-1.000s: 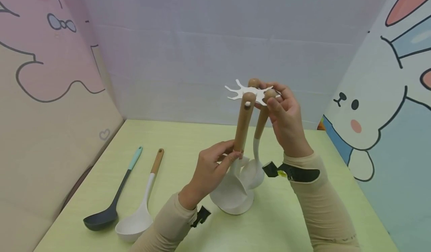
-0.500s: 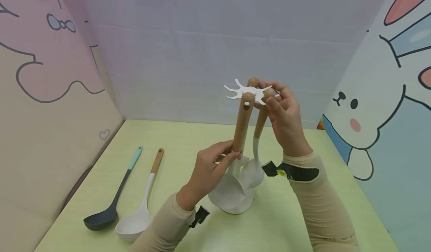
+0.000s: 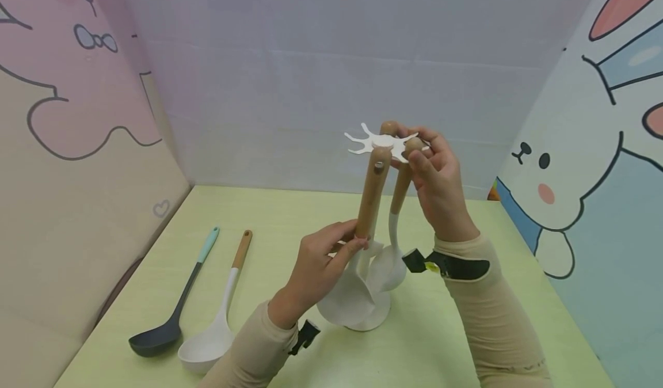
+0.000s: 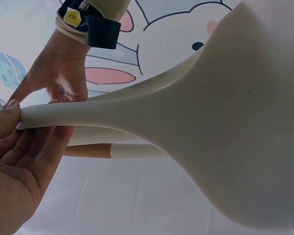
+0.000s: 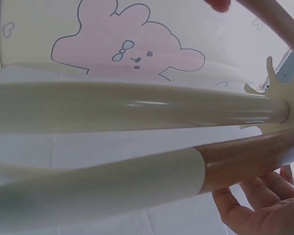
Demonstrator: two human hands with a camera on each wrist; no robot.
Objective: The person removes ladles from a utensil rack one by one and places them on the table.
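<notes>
My left hand [image 3: 323,261] pinches a white turner [image 3: 344,299] low on its wooden handle [image 3: 374,192]. The turner is nearly upright, its broad head down, in front of a white utensil stand [image 3: 369,141] with several prongs on top. In the left wrist view, thumb and fingers grip the neck of the turner [image 4: 137,115]. At the stand's top, my right hand [image 3: 440,175] holds the prong ring, its thumb against the handle end of a hanging white ladle [image 3: 388,267]. Another wooden handle end [image 3: 389,128] shows behind the ring; the rest of that utensil is largely hidden.
On the table's left lie a black ladle [image 3: 157,336] with a mint handle and a white ladle [image 3: 207,342] with a wooden handle. The stand's round base [image 3: 380,313] rests on the pale green table [image 3: 440,342]. Cartoon-printed walls [image 3: 559,163] enclose the table.
My left hand has moved slightly down and left, bringing the turner with it. A white prong tip showed in its handle hole one second ago and no longer does. The right hand stays nearly still.
</notes>
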